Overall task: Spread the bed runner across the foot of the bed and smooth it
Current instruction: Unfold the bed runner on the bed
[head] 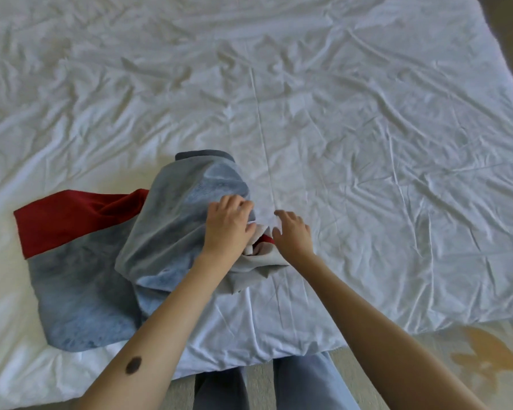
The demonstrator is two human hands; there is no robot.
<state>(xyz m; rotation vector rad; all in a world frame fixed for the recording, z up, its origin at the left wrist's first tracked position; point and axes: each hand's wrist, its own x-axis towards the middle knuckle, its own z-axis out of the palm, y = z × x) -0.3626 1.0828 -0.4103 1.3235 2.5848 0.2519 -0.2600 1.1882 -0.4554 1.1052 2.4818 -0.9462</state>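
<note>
Two forearms reaching in from the near edge, over blue-trousered legs [282, 386] and onto the foot of the bed [367, 173]. Just beyond, the bed runner [172, 220]: bunched in a grey-blue heap left of centre, only partly unfolded, with a red band [62, 220] trailing flat to the left. Left hand [228, 223] laid on the heap's right side, fingers curled into a fold, apparently pinching a loose layer; grip itself hidden under the knuckles. Right hand [293, 232] just beside it, open, fingers spread and reaching for the pale inner edge [264, 255] peeking out of the bundle, not yet clasping anything. Soft, limp, light cloth by the look of it: sure to sag and crease, unlikely to slide far on the sheet. Best taken by that free edge or its corners, one in each hand, then drawn apart rightward. Farther off, only rumpled white sheet [279, 69], with a seam [261, 128] running away up the middle.
</note>
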